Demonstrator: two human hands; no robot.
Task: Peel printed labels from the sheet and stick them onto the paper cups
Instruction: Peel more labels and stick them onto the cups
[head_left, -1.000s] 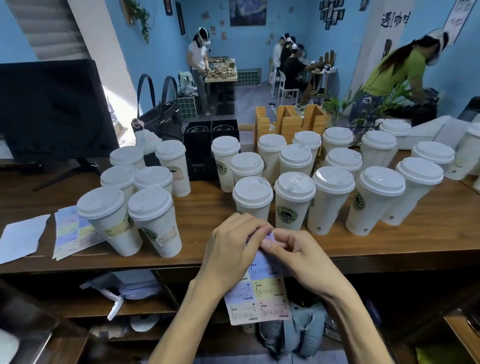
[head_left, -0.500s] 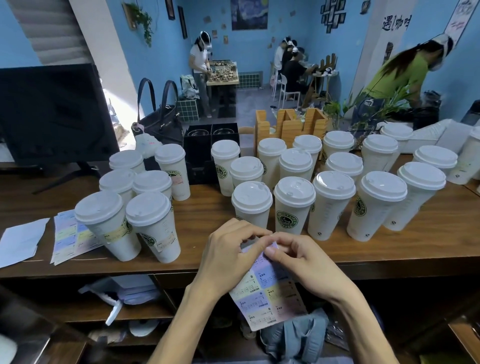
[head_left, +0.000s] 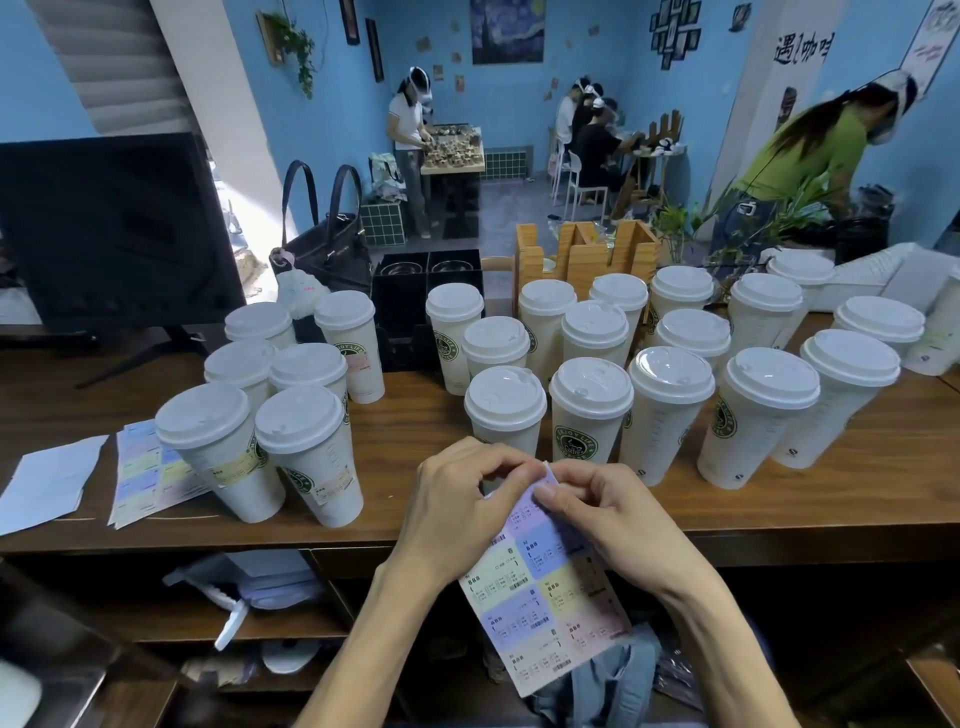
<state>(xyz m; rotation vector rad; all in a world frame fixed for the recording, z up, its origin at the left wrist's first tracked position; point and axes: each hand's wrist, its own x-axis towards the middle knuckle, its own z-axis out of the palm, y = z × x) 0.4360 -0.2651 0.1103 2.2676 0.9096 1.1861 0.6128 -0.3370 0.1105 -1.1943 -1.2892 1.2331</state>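
I see my left hand (head_left: 462, 512) and right hand (head_left: 605, 512) meeting at the top edge of the label sheet (head_left: 545, 597), both pinching it there, fingers curled. The sheet hangs tilted below the wooden counter (head_left: 831, 493) edge. Lidded paper cups (head_left: 589, 415) stand just beyond my hands; two labelled cups (head_left: 311, 457) stand to the left beside a spare label sheet (head_left: 140, 467).

The pastel printed paper label sheet (head_left: 540, 587) has swung from hanging nearly straight to slanting, its lower end now toward the person's right; the right hand (head_left: 608, 514) has shifted its thumb onto the sheet's top corner, which now lifts white between both hands; the left hand (head_left: 462, 499) has turned slightly with it.
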